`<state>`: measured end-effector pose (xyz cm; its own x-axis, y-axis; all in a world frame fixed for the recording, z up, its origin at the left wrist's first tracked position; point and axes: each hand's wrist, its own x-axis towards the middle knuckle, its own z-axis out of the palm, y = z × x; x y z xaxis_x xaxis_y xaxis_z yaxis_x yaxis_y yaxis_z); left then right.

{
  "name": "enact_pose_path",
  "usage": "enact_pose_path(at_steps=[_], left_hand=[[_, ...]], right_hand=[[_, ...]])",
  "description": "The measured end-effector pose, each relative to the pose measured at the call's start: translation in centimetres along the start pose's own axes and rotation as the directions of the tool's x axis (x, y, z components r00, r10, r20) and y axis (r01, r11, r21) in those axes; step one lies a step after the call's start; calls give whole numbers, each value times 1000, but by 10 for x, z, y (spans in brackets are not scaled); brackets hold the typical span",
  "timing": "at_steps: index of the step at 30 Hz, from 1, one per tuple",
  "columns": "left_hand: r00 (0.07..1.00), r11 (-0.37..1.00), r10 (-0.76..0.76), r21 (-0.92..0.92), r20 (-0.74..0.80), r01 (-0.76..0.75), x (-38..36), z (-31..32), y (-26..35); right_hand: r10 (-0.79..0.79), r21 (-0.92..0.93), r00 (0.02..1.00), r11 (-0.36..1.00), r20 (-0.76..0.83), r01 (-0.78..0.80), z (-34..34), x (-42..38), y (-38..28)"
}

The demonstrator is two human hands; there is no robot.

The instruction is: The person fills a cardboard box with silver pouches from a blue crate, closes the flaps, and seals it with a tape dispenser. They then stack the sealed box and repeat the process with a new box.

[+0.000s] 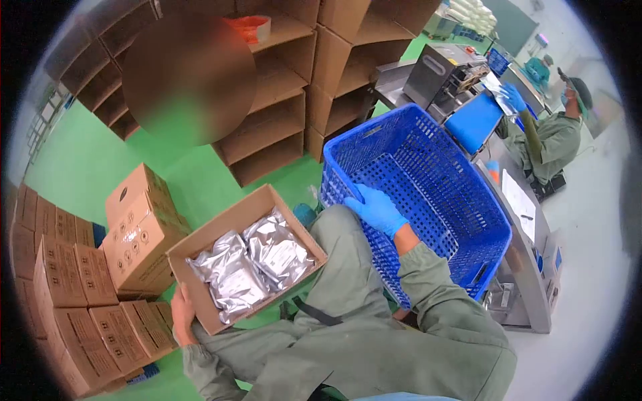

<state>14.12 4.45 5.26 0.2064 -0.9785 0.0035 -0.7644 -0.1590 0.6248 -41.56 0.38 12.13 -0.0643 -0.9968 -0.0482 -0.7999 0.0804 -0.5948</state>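
Observation:
My left hand [182, 314], ungloved, grips the near left side of an open cardboard box [194, 248] tilted beside my leg. Inside that box lie silver foil pouches [234, 275], shiny and crinkled. My right hand [378, 210] wears a blue glove and holds the near rim of a large blue plastic basket [421, 123]. The basket has perforated walls and a slotted floor, with nothing inside it. It leans against a metal worktable at my right. Some fingers of both hands are partly hidden.
Sealed cartons [87, 341] are stacked at the left, with a taller carton [144, 234] behind them. Cardboard shelving [274, 80] stands ahead. A worktable [528, 281] bears paper and a machine [438, 73]. A co-worker [555, 140] sits at its far side. A blurred disc covers part of the view.

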Motion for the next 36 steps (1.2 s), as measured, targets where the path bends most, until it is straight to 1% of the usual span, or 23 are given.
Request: enact_pose_path(at_steps=[1, 4, 11, 13, 15, 17, 18, 19, 20, 21, 22, 23, 24, 25, 26, 27, 28, 29, 30, 32, 34, 35, 36], left_hand=[[973, 993, -99, 89, 210, 81, 2, -2, 1], [992, 1000, 18, 8, 128, -20, -5, -4, 21], [995, 998, 60, 21, 82, -62, -8, 0, 11], [990, 994, 102, 14, 99, -104, -13, -6, 19], [987, 946, -49, 325, 155, -4, -31, -26, 36], [937, 863, -308, 464, 167, 201, -53, -44, 24], [935, 862, -311, 464, 172, 201, -65, -42, 8], [995, 975, -95, 200, -31, 99, -79, -38, -13], [957, 996, 64, -42, -284, -79, -94, -38, -34], [957, 997, 53, -43, -284, -68, -104, -47, -63], [944, 961, -273, -5, -186, 277, -112, -62, -98], [809, 808, -578, 63, -105, 585, -121, -72, -113], [799, 799, -591, 62, -108, 599, -131, -79, -105], [825, 739, -538, 375, -172, 560, -142, -88, -86], [855, 585, -474, 651, -210, 484, -155, -94, -76], [873, 718, -394, 497, -286, 487, -164, -90, -112], [875, 784, -432, 388, -218, 484, -165, -95, -102], [873, 831, -463, 266, -153, 488, -157, -100, -81], [899, 870, -397, 236, -183, 432, -159, -100, -76], [890, 876, -397, 196, -225, 440, -157, -101, -51], [903, 889, -346, 219, -257, 403, -156, -103, -53], [902, 887, -352, 219, -251, 407, -153, -105, -48], [920, 903, -298, 236, -256, 358, -151, -110, -32]], right_hand=[[24, 4, 999, 1000, 25, -25, -4, -2, -7], [44, 3, 997, 999, 66, -45, -8, -2, -8], [-32, 33, 998, 999, -45, 34, 4, 0, 10], [-121, 159, 961, 974, -248, 164, -7, -1, 8], [202, 582, 924, 813, -324, 26, -48, -7, 9], [201, 445, 730, 882, -653, 156, -92, -18, 38], [318, 533, 603, 818, -732, 216, -113, -22, 64], [191, 312, 486, 933, -853, 182, -136, -27, 119], [305, 371, 368, 921, -878, 122, -160, -38, 126], [456, 514, 258, 821, -852, 247, -183, -41, 159], [604, 616, 167, 690, -779, 380, -207, -47, 207], [525, 531, 108, 792, -844, 299, -229, -55, 266], [434, 436, 60, 874, -899, 214, -252, -62, 329], [363, 374, 212, 927, -907, 12, -283, -77, 384], [307, 260, 374, 950, -875, -172, -301, -85, 432], [431, 437, 349, 897, -832, -68, -302, -82, 426], [549, 596, 347, 803, -760, 35, -307, -81, 408], [660, 716, 384, 698, -646, 6, -313, -79, 384], [746, 815, 426, 579, -511, -36, -313, -72, 365], [705, 904, 603, 423, -372, 63, -310, -61, 380], [489, 849, 818, 528, -304, 0, -313, -47, 404], [265, 443, 769, 896, -582, 26, -306, -40, 416], [-93, -99, 703, 995, -705, 33, -300, -29, 421]])
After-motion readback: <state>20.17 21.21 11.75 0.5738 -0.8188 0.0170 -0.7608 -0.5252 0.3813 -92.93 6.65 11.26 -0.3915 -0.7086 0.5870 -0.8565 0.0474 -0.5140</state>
